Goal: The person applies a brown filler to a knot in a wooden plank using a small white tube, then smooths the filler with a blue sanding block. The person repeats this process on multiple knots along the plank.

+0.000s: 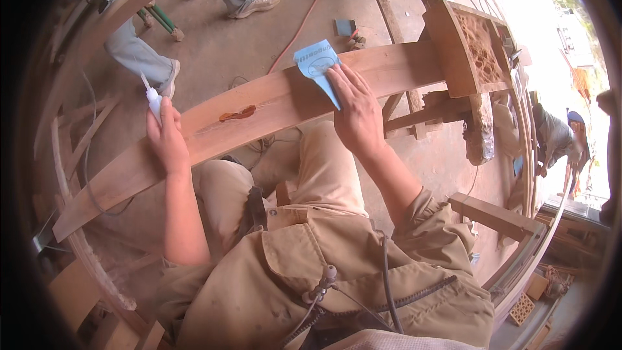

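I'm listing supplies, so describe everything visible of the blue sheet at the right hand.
The blue sheet is thin and paper-like, with dark print, and looks bent or folded, its lower part narrowing to a point. The right hand grips its right edge. It overlaps the wooden beam, its top past the far edge; contact is unclear.

wooden beam (278,104), pinkish tan with a red-brown patch (238,113); sheet (314,65), light blue with dark print; bottle (154,100), milky white.
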`<control>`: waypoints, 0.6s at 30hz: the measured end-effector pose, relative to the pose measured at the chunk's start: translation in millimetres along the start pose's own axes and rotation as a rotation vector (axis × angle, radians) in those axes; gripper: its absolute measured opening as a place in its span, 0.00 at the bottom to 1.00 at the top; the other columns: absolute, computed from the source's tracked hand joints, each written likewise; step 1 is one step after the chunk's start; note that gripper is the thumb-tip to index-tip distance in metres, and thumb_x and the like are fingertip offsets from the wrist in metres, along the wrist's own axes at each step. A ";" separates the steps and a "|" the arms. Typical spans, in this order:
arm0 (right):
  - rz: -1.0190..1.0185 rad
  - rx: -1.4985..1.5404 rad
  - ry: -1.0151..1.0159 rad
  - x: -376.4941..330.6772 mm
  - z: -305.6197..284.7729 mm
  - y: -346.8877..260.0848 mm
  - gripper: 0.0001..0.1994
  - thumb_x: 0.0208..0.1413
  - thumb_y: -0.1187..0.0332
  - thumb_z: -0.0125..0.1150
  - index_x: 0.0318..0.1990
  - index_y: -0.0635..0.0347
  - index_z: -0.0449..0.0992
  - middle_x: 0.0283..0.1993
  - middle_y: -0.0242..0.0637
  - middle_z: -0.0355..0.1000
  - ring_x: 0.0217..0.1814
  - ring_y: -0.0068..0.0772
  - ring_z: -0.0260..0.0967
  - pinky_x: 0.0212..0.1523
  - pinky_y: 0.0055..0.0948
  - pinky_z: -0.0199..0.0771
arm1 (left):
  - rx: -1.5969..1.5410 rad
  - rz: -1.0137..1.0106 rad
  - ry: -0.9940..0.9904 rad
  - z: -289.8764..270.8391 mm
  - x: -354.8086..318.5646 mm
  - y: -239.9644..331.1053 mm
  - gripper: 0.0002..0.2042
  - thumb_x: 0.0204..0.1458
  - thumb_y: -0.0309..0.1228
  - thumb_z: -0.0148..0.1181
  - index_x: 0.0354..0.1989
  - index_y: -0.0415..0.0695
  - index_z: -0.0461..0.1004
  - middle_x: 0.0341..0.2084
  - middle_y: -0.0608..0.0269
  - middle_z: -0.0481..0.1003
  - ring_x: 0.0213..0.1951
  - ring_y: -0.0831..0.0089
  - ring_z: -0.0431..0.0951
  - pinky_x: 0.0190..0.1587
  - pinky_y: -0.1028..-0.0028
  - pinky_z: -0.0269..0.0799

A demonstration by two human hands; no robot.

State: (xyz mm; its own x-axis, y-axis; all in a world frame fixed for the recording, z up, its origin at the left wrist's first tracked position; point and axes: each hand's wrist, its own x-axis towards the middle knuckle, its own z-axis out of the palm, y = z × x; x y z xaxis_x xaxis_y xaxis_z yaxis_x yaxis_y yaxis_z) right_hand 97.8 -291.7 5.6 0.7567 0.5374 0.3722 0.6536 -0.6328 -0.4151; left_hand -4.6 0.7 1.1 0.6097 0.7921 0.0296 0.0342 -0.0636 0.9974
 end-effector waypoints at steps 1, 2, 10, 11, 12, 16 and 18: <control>-0.030 -0.060 0.047 -5.5 3.4 0.1 0.23 0.46 0.79 0.47 0.54 0.66 0.69 0.57 0.49 0.69 0.65 0.47 0.61 0.67 0.40 0.56 | -0.006 0.009 -0.014 2.2 0.2 0.3 0.12 0.60 0.39 0.53 0.30 0.45 0.65 0.21 0.75 0.60 0.23 0.86 0.56 0.25 0.83 0.52; -0.037 -0.062 0.050 -4.6 4.0 3.2 0.22 0.47 0.79 0.48 0.54 0.66 0.70 0.57 0.49 0.69 0.65 0.47 0.61 0.67 0.40 0.56 | -0.013 0.018 -0.028 3.9 0.8 -0.1 0.12 0.59 0.40 0.53 0.30 0.44 0.65 0.21 0.75 0.59 0.23 0.85 0.56 0.25 0.82 0.53; 0.037 -0.014 0.053 10.0 -7.9 -3.9 0.20 0.46 0.80 0.49 0.50 0.62 0.72 0.52 0.45 0.73 0.60 0.44 0.66 0.58 0.37 0.67 | 0.020 0.018 0.006 3.1 1.3 -2.3 0.13 0.59 0.40 0.53 0.31 0.43 0.66 0.21 0.74 0.60 0.24 0.84 0.57 0.26 0.81 0.54; -0.001 -0.071 0.101 5.1 -1.8 0.8 0.21 0.45 0.81 0.48 0.50 0.61 0.73 0.53 0.45 0.72 0.60 0.45 0.66 0.57 0.37 0.68 | 0.025 0.016 0.006 4.3 -0.2 -2.1 0.13 0.59 0.40 0.53 0.31 0.43 0.66 0.21 0.74 0.60 0.24 0.85 0.57 0.26 0.81 0.54; -0.044 -0.122 0.149 5.9 -1.1 -2.3 0.23 0.44 0.82 0.47 0.51 0.60 0.73 0.54 0.45 0.72 0.59 0.46 0.67 0.55 0.38 0.70 | 0.036 0.029 0.000 3.0 -0.2 -1.0 0.13 0.59 0.40 0.53 0.31 0.43 0.66 0.21 0.74 0.60 0.24 0.85 0.57 0.26 0.81 0.54; 0.111 0.072 -0.058 18.0 -16.8 -6.1 0.23 0.43 0.82 0.48 0.50 0.65 0.72 0.55 0.49 0.71 0.62 0.47 0.64 0.59 0.38 0.67 | 0.030 0.024 0.008 -1.4 2.6 -3.3 0.13 0.59 0.40 0.53 0.31 0.43 0.66 0.22 0.74 0.60 0.24 0.85 0.57 0.25 0.81 0.54; 0.037 -0.003 -0.020 12.5 -4.8 -2.8 0.23 0.43 0.81 0.48 0.51 0.65 0.72 0.55 0.49 0.70 0.62 0.47 0.64 0.60 0.38 0.66 | 0.018 0.014 0.011 0.0 2.2 -5.3 0.13 0.59 0.40 0.53 0.31 0.43 0.66 0.22 0.74 0.60 0.23 0.85 0.57 0.25 0.81 0.54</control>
State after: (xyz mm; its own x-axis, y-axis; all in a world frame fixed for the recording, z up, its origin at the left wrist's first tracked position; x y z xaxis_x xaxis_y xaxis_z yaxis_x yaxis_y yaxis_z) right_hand 105.3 -285.8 15.4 0.7804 0.5246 0.3403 0.6253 -0.6543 -0.4253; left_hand -3.4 2.8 -4.1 0.6019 0.7974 0.0447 0.0398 -0.0859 0.9955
